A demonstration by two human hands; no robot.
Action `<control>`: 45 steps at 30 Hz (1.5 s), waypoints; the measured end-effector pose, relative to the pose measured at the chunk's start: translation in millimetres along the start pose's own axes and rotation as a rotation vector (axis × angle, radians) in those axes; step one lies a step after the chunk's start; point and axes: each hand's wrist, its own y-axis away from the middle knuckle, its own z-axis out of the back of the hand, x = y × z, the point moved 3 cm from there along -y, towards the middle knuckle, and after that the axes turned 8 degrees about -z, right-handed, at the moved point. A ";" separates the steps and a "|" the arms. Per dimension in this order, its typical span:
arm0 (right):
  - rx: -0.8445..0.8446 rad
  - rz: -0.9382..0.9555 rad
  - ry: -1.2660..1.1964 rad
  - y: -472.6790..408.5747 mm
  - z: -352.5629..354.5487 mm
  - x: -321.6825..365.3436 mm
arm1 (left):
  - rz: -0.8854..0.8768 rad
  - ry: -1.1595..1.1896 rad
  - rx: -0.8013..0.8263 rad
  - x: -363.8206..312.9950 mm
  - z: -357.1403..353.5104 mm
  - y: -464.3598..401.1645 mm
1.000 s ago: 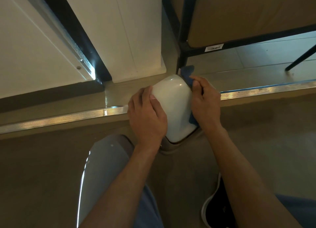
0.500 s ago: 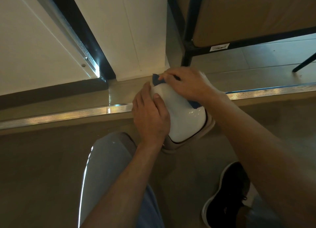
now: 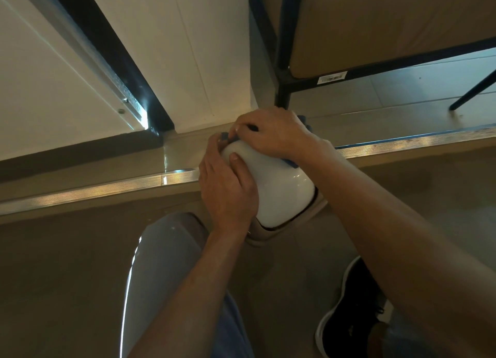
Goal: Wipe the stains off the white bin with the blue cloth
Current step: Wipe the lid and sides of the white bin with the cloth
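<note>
At the bottom of the frame a bent knee in light trousers [image 3: 163, 263] and a black shoe [image 3: 349, 314] rest on the brown floor [image 3: 53, 277], and both forearms reach up toward the middle. There the white bin [image 3: 279, 188] lies tipped on the floor, its rounded body toward the camera. The left hand [image 3: 228, 188] grips the bin's left side, thumb lying on the white surface and fingers curled round the far edge. The right hand [image 3: 273, 134] presses down over the bin's upper end with fingers bent, bunching the blue cloth [image 3: 291, 164], which shows only as small scraps under the wrist and by the fingertips. Beyond them run a metal floor strip [image 3: 107, 187], a white wall panel [image 3: 174, 48] and a dark shelf frame [image 3: 284, 62]. No stains can be made out on the visible white surface, so wiping looks well under way, though the covered far end cannot be judged. Compared with a second ago, the right hand has moved from the bin's right side up over its top end, and the bin has rotated slightly.
</note>
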 end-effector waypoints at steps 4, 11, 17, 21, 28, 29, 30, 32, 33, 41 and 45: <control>-0.101 -0.137 0.111 -0.1 -3.4 -15.2 | 0.008 -0.014 0.004 -2.6 -1.1 -1.9; -0.118 0.079 0.066 13.7 -11.8 8.2 | -0.019 0.013 -0.017 -2.2 1.1 -1.3; -0.132 0.105 -0.057 31.3 -9.2 -9.3 | -0.007 0.025 -0.027 -1.6 0.4 -1.3; -0.354 0.094 -0.178 38.7 -20.1 -9.2 | 0.001 0.026 -0.027 -1.7 2.2 -1.3; -0.563 -0.038 -0.619 58.0 -8.8 -9.8 | -0.041 0.052 -0.055 -3.1 3.1 -0.6; -0.589 -0.048 -0.661 62.1 -6.0 -10.7 | -0.058 0.033 -0.049 -1.7 2.4 -1.0; -0.610 -0.052 -0.696 66.0 -2.4 -11.1 | -0.072 0.003 -0.036 -0.1 1.5 -1.8; -0.630 -0.055 -0.745 72.2 4.8 -12.1 | -0.103 -0.054 -0.001 1.4 0.3 -4.2; -0.630 -0.056 -0.755 75.0 8.1 -12.8 | -0.118 -0.068 0.015 0.8 1.7 -5.0; -0.625 -0.002 -0.543 88.2 26.3 28.0 | -0.243 0.128 0.064 -38.0 30.3 -0.1; -0.473 0.059 -0.692 82.5 28.2 61.6 | -0.143 0.330 0.005 -42.0 48.2 5.0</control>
